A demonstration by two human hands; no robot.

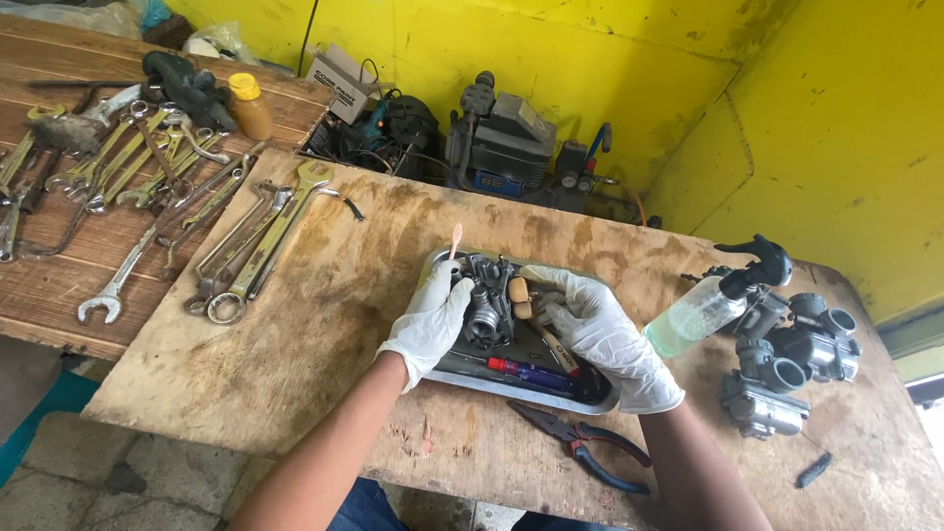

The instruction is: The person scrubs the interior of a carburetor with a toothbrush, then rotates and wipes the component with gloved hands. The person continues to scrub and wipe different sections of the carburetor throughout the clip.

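Observation:
A grey metal carburetor (489,300) sits in a shallow steel tray (511,391) on a worn plywood board. My left hand (430,324), in a white glove, grips the carburetor's left side. My right hand (602,329), also gloved, rests on its right side with fingers curled over a tan float part (518,292). A red-and-blue screwdriver (531,372) lies in the tray below the carburetor. A pink-handled brush (454,239) sticks up at the tray's far edge.
Pliers (580,444) lie near the front edge. A clear spray bottle (718,300) and more carburetors (792,359) lie right. Several wrenches (236,251) spread across the left boards beside a small amber bottle (250,106). A compressor (501,143) stands against the yellow wall.

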